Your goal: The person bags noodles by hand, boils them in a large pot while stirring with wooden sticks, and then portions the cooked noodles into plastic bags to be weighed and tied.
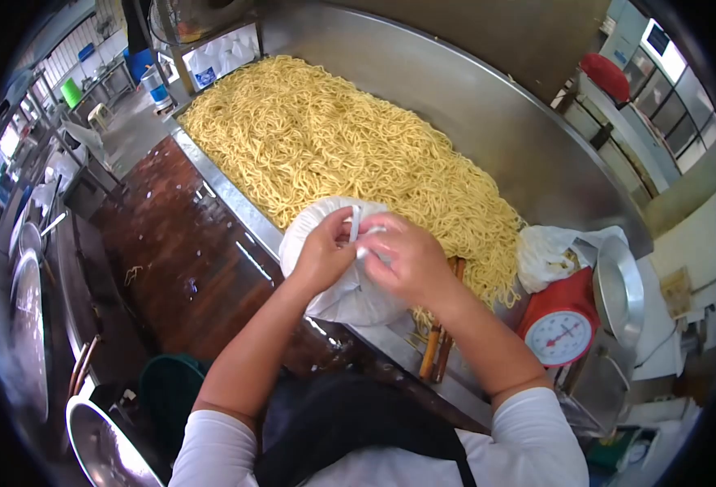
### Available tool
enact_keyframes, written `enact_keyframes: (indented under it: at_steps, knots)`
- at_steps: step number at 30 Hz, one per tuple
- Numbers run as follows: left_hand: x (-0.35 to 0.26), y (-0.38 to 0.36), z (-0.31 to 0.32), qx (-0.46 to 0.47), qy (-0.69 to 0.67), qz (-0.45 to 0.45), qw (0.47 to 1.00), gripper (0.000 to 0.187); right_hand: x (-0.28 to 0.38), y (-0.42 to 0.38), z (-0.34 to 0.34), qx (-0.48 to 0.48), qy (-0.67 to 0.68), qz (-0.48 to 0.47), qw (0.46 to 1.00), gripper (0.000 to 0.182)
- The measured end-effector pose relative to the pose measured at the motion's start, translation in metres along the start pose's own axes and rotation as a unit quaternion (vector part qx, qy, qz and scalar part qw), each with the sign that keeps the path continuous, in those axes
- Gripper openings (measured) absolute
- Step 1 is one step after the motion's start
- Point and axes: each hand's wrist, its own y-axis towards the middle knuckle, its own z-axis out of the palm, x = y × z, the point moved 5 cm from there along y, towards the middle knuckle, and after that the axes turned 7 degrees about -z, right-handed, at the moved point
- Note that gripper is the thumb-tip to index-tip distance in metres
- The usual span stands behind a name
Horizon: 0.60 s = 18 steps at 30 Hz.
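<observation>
A bulging white plastic bag (338, 294), filled and rounded, rests at the near rim of the big steel table (504, 138). My left hand (323, 252) pinches the bag's gathered mouth from the left. My right hand (403, 258) grips the twisted white ends of the bag just beside it, fingers closed on them. A large heap of yellow noodles (334, 138) covers the table behind the bag. Wooden chopsticks (439, 341) lie under my right forearm on the table's edge.
A red dial scale (561, 325) with a steel pan (620, 290) stands at the right, a white bag (546, 253) next to it. Wet reddish floor (179, 252) lies left of the table. Steel bowls (106, 446) and a counter line the far left.
</observation>
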Motion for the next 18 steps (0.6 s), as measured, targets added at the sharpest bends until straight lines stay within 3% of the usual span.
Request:
enact_keyframes:
  at_steps: [1,2,4,5,7,9,11,13,15,16,18]
  knots:
    - [0.003,0.001,-0.001,0.002,0.001,0.003,1.000,0.029,0.000,0.007,-0.001,-0.018,-0.062,-0.026,0.998,0.016]
    - [0.005,0.003,0.002,0.038,0.092,0.015,0.995,0.038,0.001,0.011,-0.003,-0.036,-0.123,-0.055,0.990,0.013]
    - [0.012,0.007,0.002,0.075,0.196,0.042,0.977,0.058,-0.002,0.007,0.003,-0.032,-0.102,-0.035,0.994,0.011]
    - [0.018,0.005,0.002,0.069,0.196,0.041,0.977,0.058,-0.003,0.003,0.009,-0.023,-0.077,-0.012,0.997,0.010]
    - [-0.002,-0.006,0.003,-0.040,0.146,0.107,0.983,0.046,-0.003,-0.003,0.015,0.000,-0.086,-0.009,0.996,0.012]
    - [-0.008,-0.011,0.004,-0.056,0.211,0.070,0.973,0.050,-0.011,-0.007,0.022,0.038,-0.144,-0.011,0.989,0.015]
    - [-0.014,-0.013,0.006,-0.099,0.345,0.101,0.928,0.062,-0.017,-0.007,0.026,0.054,-0.164,-0.013,0.985,0.017]
    - [-0.015,-0.014,0.004,-0.096,0.336,0.118,0.930,0.068,-0.001,0.002,0.020,0.006,-0.166,-0.093,0.982,0.018]
    - [-0.009,-0.015,0.006,-0.073,0.313,0.145,0.936,0.079,0.011,0.003,0.014,0.032,-0.191,-0.114,0.975,0.020]
    - [-0.007,-0.014,0.007,-0.089,0.307,0.213,0.923,0.066,0.012,0.002,0.012,0.043,-0.186,-0.122,0.974,0.021]
    - [0.003,-0.009,0.007,-0.055,0.344,0.188,0.918,0.057,0.012,0.002,0.010,0.056,-0.180,-0.137,0.972,0.022]
